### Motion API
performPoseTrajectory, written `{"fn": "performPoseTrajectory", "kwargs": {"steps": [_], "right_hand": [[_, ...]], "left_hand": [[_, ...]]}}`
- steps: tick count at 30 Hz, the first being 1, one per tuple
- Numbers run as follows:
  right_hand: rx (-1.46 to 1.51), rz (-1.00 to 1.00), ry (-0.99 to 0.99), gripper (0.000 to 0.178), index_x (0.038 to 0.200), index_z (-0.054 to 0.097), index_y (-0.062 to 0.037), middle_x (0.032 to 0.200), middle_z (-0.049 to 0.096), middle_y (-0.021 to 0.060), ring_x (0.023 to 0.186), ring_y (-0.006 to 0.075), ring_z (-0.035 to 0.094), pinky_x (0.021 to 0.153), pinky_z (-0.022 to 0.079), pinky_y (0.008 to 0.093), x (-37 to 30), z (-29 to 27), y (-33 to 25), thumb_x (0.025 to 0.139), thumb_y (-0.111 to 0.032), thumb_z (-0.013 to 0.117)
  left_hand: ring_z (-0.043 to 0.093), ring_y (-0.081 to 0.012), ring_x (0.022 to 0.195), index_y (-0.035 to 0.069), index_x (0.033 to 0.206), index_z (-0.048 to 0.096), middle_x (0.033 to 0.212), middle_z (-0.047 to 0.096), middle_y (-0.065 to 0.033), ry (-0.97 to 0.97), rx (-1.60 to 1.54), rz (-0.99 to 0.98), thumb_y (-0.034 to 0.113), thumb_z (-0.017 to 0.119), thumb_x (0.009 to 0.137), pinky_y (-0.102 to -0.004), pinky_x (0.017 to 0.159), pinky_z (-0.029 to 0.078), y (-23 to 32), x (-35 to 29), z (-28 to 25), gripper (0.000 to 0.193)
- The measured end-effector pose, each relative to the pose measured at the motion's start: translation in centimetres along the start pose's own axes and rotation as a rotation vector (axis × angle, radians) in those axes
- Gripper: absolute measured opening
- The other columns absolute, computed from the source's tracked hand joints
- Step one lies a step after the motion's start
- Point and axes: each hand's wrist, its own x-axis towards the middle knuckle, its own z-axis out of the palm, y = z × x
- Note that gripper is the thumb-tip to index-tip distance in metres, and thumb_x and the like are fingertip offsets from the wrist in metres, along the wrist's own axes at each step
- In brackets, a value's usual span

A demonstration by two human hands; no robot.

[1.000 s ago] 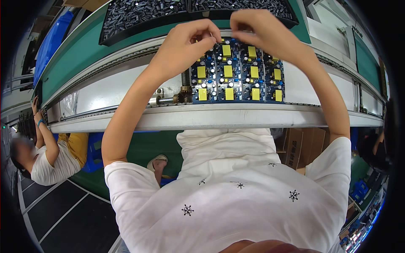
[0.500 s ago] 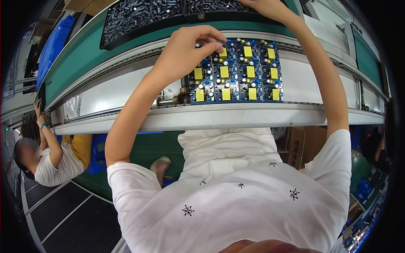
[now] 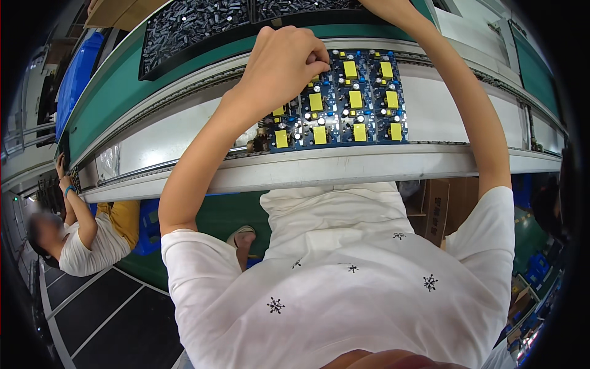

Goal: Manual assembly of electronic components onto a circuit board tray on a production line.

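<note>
My left hand (image 3: 286,66) is above the far left part of a blue circuit board panel (image 3: 337,118), thumb and fingers pinched together at the board. What they hold, if anything, is hidden. The panel carries rows of yellow block-shaped parts, with small white, blue and black components between them. At the top edge of the view, my right hand (image 3: 388,7) reaches over the right black tray (image 3: 307,20); its fingers are cut off by the frame. Small dark cylindrical components (image 3: 190,29) fill the left black tray (image 3: 200,56), beyond my left hand.
The panel lies between the chain rails of a conveyor, with a pale metal rail (image 3: 344,167) along my side. Behind runs a green belt surface (image 3: 117,98). Another person (image 3: 92,240) works at far left. A cardboard box (image 3: 439,209) stands beneath the line.
My left hand has shifted slightly, its fingers turned down closer to the board. My right hand has moved further out past the top edge. The whole view has shifted a little.
</note>
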Motion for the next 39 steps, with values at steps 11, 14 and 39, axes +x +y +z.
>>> {"fn": "performPoseTrajectory", "kwargs": {"steps": [11,14,39], "right_hand": [[0.073,0.065,-0.014,0.022,0.106,0.068,0.0020,0.092,0.070,0.0178,0.084,0.0316,0.067,0.076,0.052,0.0374,0.0,-0.6,-1.1,0.092,-0.013,0.059],[0.202,0.251,-0.016,0.018,0.098,0.068,0.0023,0.087,0.069,0.0177,0.079,0.0298,0.067,0.073,0.051,0.0370,-0.2,-1.7,-3.4,0.092,-0.012,0.059],[0.339,0.072,-0.463,0.008,0.098,0.061,0.0009,0.087,0.061,0.0052,0.076,0.0143,0.056,0.070,0.048,0.0282,-9.2,-3.2,-10.1,0.090,-0.002,0.063]], "left_hand": [[0.063,-0.0220,0.069,0.002,0.085,0.074,0.073,0.065,-0.0096,-0.089,0.039,0.139,0.009,0.078,0.076,-0.0325,0.065,0.051,-0.4,1.1,-0.9,0.012],[0.063,-0.0218,0.068,0.003,0.088,0.074,0.074,0.065,-0.0098,-0.090,0.033,0.156,0.009,0.078,0.076,-0.0320,0.064,0.051,-0.1,1.0,-0.9,0.014],[0.066,-0.0166,0.066,0.001,0.100,0.069,0.078,0.071,-0.0100,0.458,0.110,-0.351,0.009,0.073,0.084,-0.0287,0.063,0.051,-16.2,-1.6,-7.6,0.019]]}}
